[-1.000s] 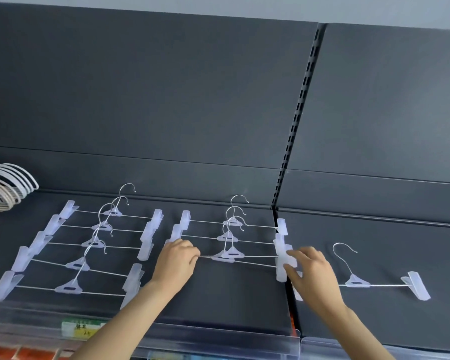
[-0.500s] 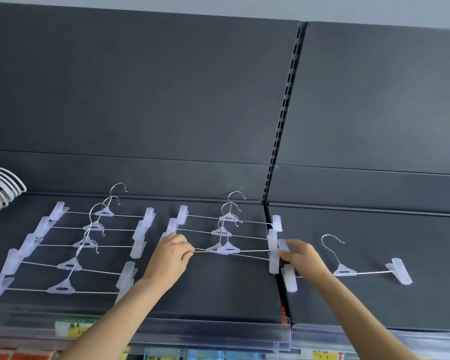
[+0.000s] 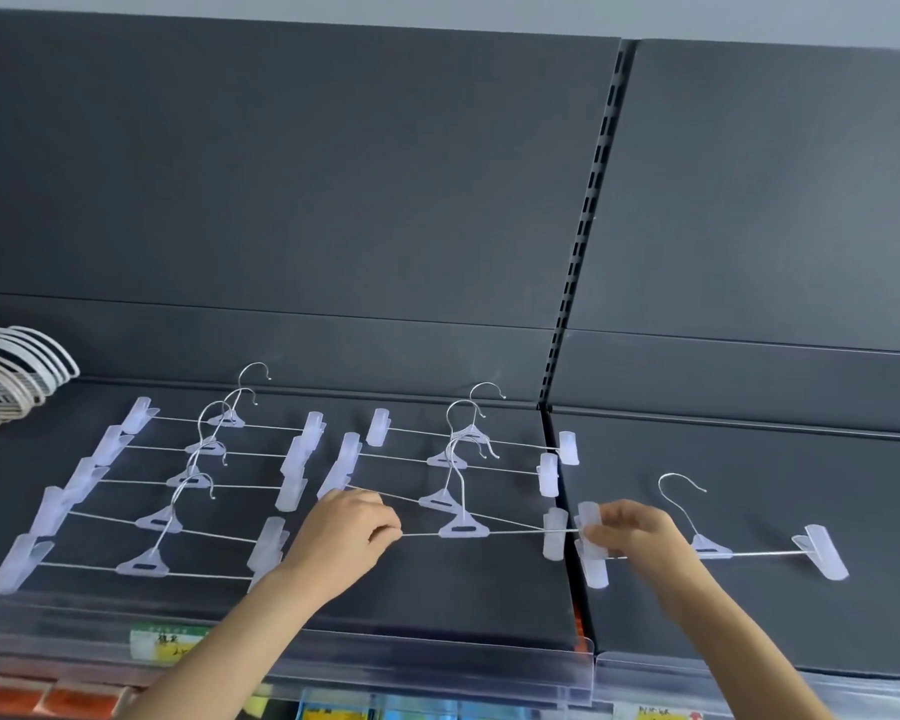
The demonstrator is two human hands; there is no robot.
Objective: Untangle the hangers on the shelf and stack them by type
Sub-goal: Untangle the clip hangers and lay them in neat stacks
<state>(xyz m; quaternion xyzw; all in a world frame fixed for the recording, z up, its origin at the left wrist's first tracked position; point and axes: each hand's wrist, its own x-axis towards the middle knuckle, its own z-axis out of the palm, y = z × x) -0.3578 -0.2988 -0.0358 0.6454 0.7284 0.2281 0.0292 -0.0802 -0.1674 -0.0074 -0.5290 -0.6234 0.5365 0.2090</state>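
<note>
Left hand (image 3: 352,527) curled, pinching clip hanger (image 3: 463,530) wire | right hand (image 3: 632,530) pinching its right-end clip (image 3: 588,516) | both palms down

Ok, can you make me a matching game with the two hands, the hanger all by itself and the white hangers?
1. left hand
2. right hand
3. lone clip hanger
4. white hangers

A. far left of the shelf
B. pinches a clear clip
C. lies alone, farthest right
D. grips the front hanger at its left end

Pairs: 1-D, 2-B, 3-C, 4-A.
</note>
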